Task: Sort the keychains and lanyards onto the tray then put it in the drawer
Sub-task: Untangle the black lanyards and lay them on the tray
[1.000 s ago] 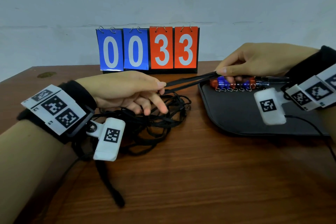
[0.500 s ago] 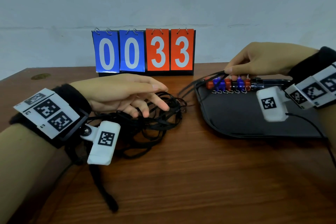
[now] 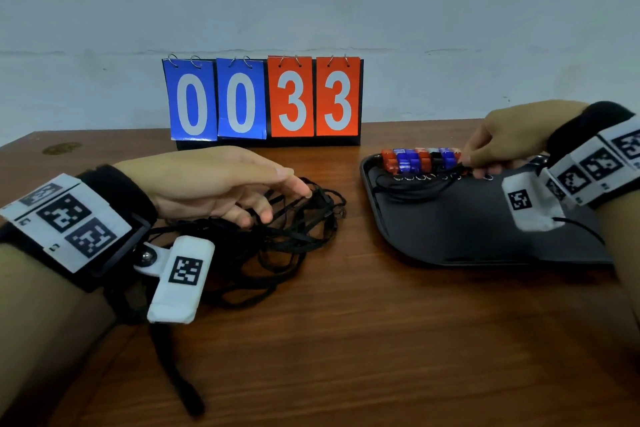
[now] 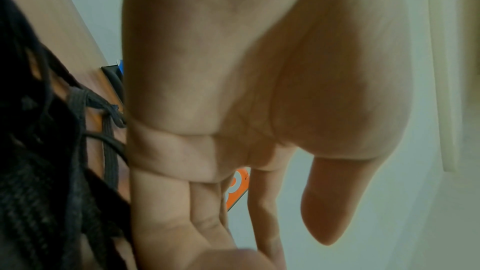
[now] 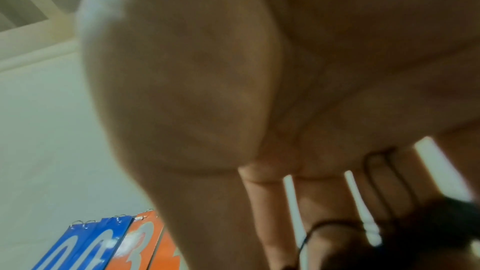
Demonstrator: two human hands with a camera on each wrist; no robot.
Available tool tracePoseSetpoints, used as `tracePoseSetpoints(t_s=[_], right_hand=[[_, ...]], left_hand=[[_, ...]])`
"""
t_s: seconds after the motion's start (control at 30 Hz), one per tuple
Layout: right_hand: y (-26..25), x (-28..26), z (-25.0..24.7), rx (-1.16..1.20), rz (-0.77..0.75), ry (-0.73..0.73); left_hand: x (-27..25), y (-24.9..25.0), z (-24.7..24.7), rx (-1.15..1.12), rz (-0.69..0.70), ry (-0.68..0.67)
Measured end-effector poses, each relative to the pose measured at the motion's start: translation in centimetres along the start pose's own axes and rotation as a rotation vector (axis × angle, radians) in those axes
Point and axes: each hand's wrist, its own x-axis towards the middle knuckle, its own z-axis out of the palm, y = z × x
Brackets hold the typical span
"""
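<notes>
A tangle of black lanyards [image 3: 294, 239] lies on the wooden table at centre left. My left hand [image 3: 287, 194] hovers over it with fingers stretched out and fingertips touching the top strands; the left wrist view shows the open palm [image 4: 233, 110] beside the straps [image 4: 39, 171]. A black tray [image 3: 450, 236] sits at the right. Several red, blue and black keychains [image 3: 419, 159] line its far edge. My right hand [image 3: 474, 161] pinches one black lanyard [image 3: 408, 189] that trails across the tray's far left part. In the right wrist view a thin black cord [image 5: 376, 171] crosses its fingers.
A flip scoreboard [image 3: 265, 100] reading 0033 stands at the back against the wall. A black strap [image 3: 176, 374] from the pile runs toward the table's near edge under my left wrist. Bare wood [image 3: 346, 340] lies in front of the tray and pile.
My right hand has drawn one lanyard rightward out of the pile onto the tray. My left hand has let that strap go and now rests its fingertips on the pile.
</notes>
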Motion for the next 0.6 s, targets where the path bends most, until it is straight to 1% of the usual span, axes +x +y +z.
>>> tracePoseSetpoints(t_s=[0.1,0.17,0.2,0.27,0.37,0.43,0.47,0.53,0.6], right_hand=[[0.2,0.0,0.1,-0.036,0.04,-0.003],[0.1,-0.1,0.3,-0.129,0.055,0.041],[-0.1,-0.1,0.3,-0.187,0.057,0.074],[-0.5,-0.1,0.3,-0.26,0.068,0.111],[-1.2,-0.1,0.0,-0.316,0.052,0.109],[-2.1,-0.8,-0.2,-0.329,-0.026,0.116],[-2.9,-1.4,-0.2,-0.301,-0.092,0.131],[-4.8,-2.8,0.2,-0.182,-0.26,0.149],[-7.1,-3.9,1.1,-0.074,-0.421,0.123]], left_hand=[[0.5,0.2,0.3,-0.043,-0.009,0.006],[0.6,0.1,0.4,-0.014,-0.001,0.038],[0.5,0.1,0.4,-0.014,-0.003,0.03],[0.4,0.0,0.3,-0.035,0.0,-0.03],[0.2,0.1,0.4,-0.028,0.012,-0.07],[0.2,0.2,0.5,-0.03,0.012,-0.081],[0.2,0.2,0.5,-0.03,0.011,-0.083],[0.1,0.1,0.6,-0.03,0.003,-0.094],[0.0,0.1,0.8,-0.013,-0.016,-0.089]])
